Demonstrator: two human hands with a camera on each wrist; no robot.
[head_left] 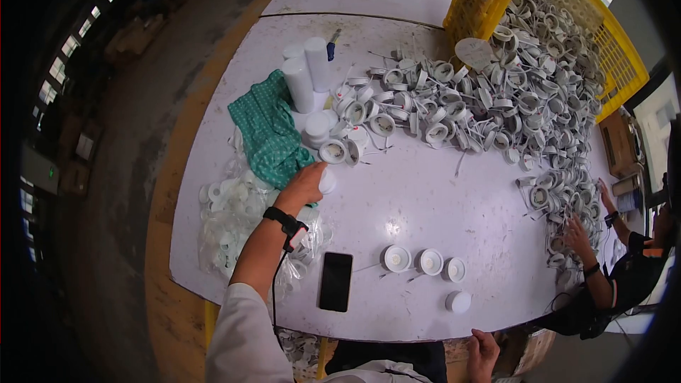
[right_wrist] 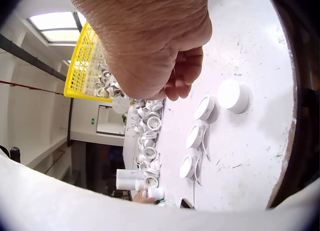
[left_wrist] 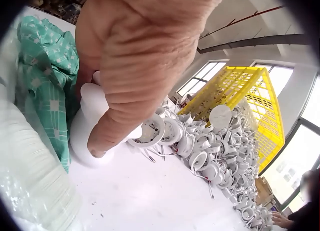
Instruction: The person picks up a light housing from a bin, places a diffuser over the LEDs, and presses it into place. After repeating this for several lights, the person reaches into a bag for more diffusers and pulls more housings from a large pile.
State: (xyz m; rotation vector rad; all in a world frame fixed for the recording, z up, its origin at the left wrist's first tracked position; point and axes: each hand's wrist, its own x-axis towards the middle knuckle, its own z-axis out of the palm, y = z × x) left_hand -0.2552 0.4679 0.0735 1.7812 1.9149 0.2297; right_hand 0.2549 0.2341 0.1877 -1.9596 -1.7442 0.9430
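My left hand (head_left: 303, 186) grips a white round cover (head_left: 327, 181) beside the green cloth. In the left wrist view the thumb lies across the front of this white piece (left_wrist: 80, 141), and the other fingers are mostly hidden behind the palm. Just beyond it stands a short stack of white discs (head_left: 316, 126). My right hand (head_left: 484, 356) hangs loosely curled at the table's front edge, holding nothing. Nearest to it is a white capped round piece (head_left: 459, 302). Three small white lamp housings (head_left: 430, 262) with wires sit in a row behind that.
A large heap of wired white housings (head_left: 525, 99) spills from a yellow crate (head_left: 479, 0). Tall white rolls (head_left: 318, 64) stand at the back left by a blue-handled cutter (head_left: 331, 50). A phone (head_left: 335, 282), plastic bags (head_left: 234, 220) and green cloth (head_left: 268, 128) lie left; another person (head_left: 621, 276) works right.
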